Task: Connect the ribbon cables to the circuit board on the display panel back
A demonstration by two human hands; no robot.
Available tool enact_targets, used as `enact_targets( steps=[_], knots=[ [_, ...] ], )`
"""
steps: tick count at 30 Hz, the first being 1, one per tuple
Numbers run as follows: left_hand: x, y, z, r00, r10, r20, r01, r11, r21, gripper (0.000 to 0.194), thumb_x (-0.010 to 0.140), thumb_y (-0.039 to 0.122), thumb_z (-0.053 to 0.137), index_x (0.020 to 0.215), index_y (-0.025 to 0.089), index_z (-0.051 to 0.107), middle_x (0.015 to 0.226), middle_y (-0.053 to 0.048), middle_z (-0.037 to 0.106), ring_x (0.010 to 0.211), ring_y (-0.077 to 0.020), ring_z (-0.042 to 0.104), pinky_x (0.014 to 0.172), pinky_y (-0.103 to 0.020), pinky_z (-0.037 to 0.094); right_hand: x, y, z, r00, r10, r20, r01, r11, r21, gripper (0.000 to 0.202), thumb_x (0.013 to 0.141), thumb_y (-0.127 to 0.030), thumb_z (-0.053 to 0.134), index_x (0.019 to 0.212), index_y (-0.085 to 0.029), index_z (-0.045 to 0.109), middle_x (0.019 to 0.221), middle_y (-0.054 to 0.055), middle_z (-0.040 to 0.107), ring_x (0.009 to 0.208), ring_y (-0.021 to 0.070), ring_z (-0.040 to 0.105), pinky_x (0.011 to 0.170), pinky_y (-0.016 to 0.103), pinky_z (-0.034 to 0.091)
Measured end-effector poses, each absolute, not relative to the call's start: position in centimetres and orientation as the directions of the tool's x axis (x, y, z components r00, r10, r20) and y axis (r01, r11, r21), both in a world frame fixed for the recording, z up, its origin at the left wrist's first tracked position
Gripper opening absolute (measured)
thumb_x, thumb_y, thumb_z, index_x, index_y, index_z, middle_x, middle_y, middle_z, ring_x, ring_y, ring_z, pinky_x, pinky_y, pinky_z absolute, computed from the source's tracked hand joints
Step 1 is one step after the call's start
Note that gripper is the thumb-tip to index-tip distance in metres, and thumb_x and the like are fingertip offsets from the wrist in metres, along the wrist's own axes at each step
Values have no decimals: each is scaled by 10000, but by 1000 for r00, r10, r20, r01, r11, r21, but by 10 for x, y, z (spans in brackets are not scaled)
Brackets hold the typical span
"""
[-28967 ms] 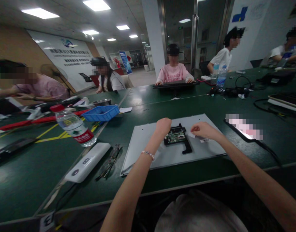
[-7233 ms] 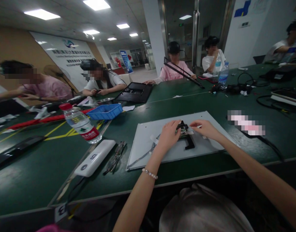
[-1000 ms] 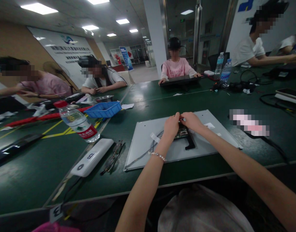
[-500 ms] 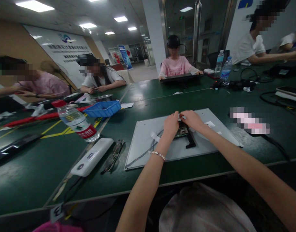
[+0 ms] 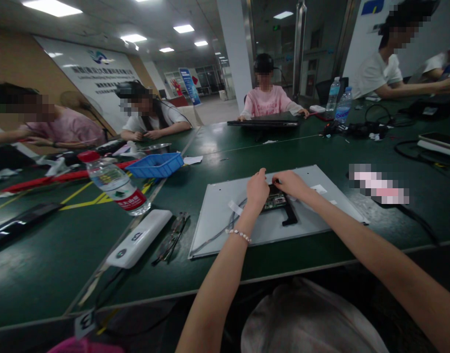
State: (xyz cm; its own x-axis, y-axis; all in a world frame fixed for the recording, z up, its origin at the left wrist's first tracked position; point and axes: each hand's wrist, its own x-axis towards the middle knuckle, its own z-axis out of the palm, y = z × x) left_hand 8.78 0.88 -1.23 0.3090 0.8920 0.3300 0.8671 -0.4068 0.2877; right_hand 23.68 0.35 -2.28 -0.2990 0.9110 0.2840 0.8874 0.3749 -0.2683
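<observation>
A flat light-grey panel (image 5: 213, 211) lies on the table in front of me. Near its middle sits a green circuit board (image 5: 278, 201) beside an L-shaped black bracket (image 5: 290, 215). My left hand (image 5: 258, 190), wearing a beaded bracelet, is closed at the board's far left corner; its fingertips are largely hidden. Thumb and fingers of my right hand (image 5: 290, 184) are pinched together at the board's far edge, over a small dark part that I cannot make out. Grey cables (image 5: 219, 234) run from the board across the panel's left side, under a strip of white tape (image 5: 235, 208).
Left of the panel are eyeglasses (image 5: 172, 239), a white power bank (image 5: 140, 240), a water bottle (image 5: 118, 184) and a blue tray (image 5: 157, 165). A blurred pink-and-white object (image 5: 379, 184) lies to the right. Several co-workers sit around the green table (image 5: 302, 264).
My hands have drawn slightly apart at the board's far edge, the left moving a little left. Across the table, a co-worker's dark panel has shifted left and tilted.
</observation>
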Motion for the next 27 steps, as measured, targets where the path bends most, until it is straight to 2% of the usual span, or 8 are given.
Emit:
enact_targets(
  steps=[6,11,17,23,27],
  knots=[
    [89,8,-11,328,893,306,857,-418,301,470,816,18,405,1262,166,424,1023,-83,656,1000,-196,594,858,-288,430,237,7,-25,-321,904,282,872,398,-283,189,829,-168,525,934,-185,682,936,73,701,918,207,619,793,263,411],
    [89,8,-12,391,876,284,838,-466,283,464,826,66,437,1275,181,411,980,-82,679,979,-218,616,832,-303,438,237,7,-25,-326,907,266,842,407,-353,216,821,-170,520,950,-168,692,963,80,706,927,211,626,810,264,422],
    [90,10,-15,471,844,256,806,-529,264,391,819,49,422,1177,177,511,947,-69,692,942,-201,628,827,-292,445,258,-1,-8,-281,920,273,809,380,-449,273,800,-212,531,1008,-175,705,1044,59,698,1000,216,616,894,274,419],
    [89,10,-13,537,814,224,801,-574,166,318,834,90,445,1110,170,582,1010,-86,678,982,-199,609,878,-289,433,290,-18,3,-253,967,-40,856,204,-474,297,718,-204,627,993,-126,707,1006,109,701,921,244,641,798,292,477],
    [89,7,-8,571,798,190,801,-593,80,283,851,125,451,1076,190,610,1046,-79,667,1010,-206,595,889,-295,432,289,-25,3,-286,953,-104,862,208,-462,313,681,-193,660,984,-126,705,993,109,702,908,247,641,766,288,486]
  ],
)
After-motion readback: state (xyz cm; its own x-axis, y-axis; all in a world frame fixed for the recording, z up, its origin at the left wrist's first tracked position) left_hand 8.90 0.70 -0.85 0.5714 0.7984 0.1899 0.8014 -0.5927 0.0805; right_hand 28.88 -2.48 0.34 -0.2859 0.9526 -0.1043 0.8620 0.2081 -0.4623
